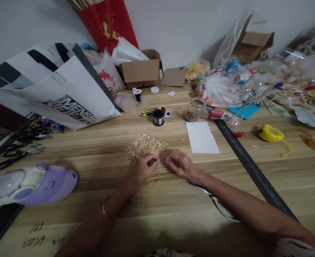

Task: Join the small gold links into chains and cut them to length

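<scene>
Bending over fine fingertip work, I have my left hand [143,167] and right hand [182,166] facing each other above the wooden table [93,150], fingers curled inward, with a small gap between them. I cannot tell whether either thumb and fingertip are closed on a tiny bit or merely near each other. The heap of gold and clear pieces [144,142] lies at eleven o'clock, just beyond my left knuckles; the thin gold chains [157,180] lie toward six. The wire spool [158,117] stands at twelve, the white paper [202,137] lies at two, and the scissors [198,187] poke out under my right forearm at four. Pieces this small, I judge, call for a light, steady pinch.
</scene>
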The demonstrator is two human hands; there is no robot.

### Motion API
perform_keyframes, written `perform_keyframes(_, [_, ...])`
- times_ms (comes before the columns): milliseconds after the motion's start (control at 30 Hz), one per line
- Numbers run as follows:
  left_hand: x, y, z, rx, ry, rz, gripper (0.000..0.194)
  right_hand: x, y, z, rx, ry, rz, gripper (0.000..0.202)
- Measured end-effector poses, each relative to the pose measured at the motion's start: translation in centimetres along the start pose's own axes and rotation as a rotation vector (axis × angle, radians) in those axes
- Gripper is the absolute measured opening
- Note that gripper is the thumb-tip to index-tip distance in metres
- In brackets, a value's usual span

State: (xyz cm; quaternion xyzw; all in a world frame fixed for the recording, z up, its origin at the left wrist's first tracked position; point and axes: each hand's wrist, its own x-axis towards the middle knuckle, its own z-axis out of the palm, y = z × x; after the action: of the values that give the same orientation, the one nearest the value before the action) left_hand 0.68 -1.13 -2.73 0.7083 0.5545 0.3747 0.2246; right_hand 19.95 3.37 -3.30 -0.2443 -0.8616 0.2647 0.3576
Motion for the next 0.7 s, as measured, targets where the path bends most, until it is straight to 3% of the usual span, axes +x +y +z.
perform_keyframes(200, [-0.13,0.21,0.36,-0.396,-0.024,-0.305,0.006,-0.06,-0.26,-0.14,0.006,0.027,-0.021,0.011])
perform_keyframes(700, [-0.20,0.45,0.34,-0.641,-0.075,-0.485,0.014,-0.12,-0.35,-0.08,-0.005,0.053,-0.123,0.007])
